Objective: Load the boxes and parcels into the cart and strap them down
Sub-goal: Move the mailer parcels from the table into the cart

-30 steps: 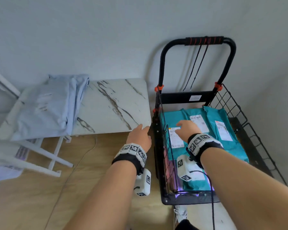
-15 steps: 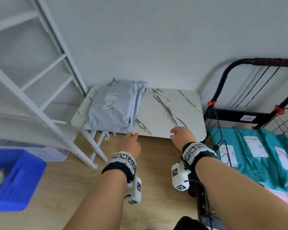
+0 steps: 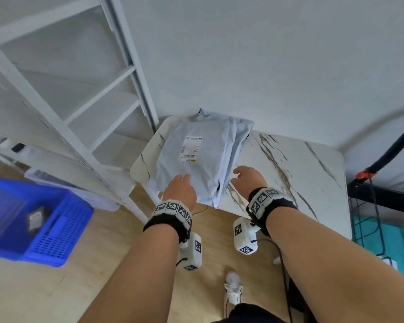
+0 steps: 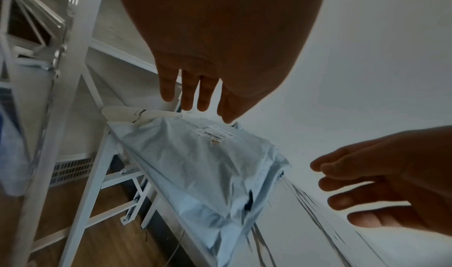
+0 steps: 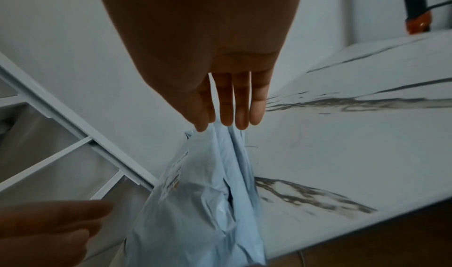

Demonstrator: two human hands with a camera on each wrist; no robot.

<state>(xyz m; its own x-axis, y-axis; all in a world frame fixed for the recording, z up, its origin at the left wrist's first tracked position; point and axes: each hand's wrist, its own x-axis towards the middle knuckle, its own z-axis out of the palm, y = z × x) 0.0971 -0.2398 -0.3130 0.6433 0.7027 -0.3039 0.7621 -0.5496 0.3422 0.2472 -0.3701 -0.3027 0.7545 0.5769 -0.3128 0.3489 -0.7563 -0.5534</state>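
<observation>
A stack of pale blue-grey parcels [image 3: 203, 157] [image 4: 203, 166] [image 5: 203, 203] with a white label lies on the left end of the marble-top table [image 3: 289, 173]. My left hand [image 3: 180, 187] [image 4: 195, 99] hovers over the stack's near edge, fingers straight and holding nothing. My right hand [image 3: 247, 176] [image 5: 229, 116] is beside the stack's right edge, fingers extended and empty. The black wire cart [image 3: 383, 206] stands at the far right with teal parcels [image 3: 392, 243] inside.
A white shelf frame [image 3: 63, 108] stands left of the table. A blue plastic crate [image 3: 33, 220] sits on the wooden floor at the left. My white shoe [image 3: 233, 285] is below the table's front edge. A wall runs behind the table.
My view and both hands swung left from the cart to the table. The right hand left the teal parcels, and both hands now reach the pale parcel stack.
</observation>
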